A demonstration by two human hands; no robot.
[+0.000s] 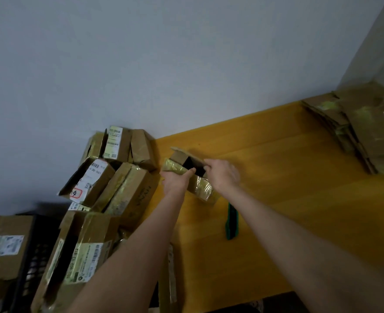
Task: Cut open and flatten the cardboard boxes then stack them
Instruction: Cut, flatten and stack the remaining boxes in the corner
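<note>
One box (201, 187) is gripped by left hand (175, 179) and right hand (222, 175) at the table (288, 188).
Its open end is clasped from both sides; if the flaps are forced apart while taped, cardboard may be torn unevenly, or the cutter (232, 221) lying near may be swept off.

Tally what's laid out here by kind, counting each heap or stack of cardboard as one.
Held box: 1
Heap of uncut boxes: 1
Stack of flattened boxes: 1
Green-handled tool: 1
Black crate: 1
Total: 5
</note>
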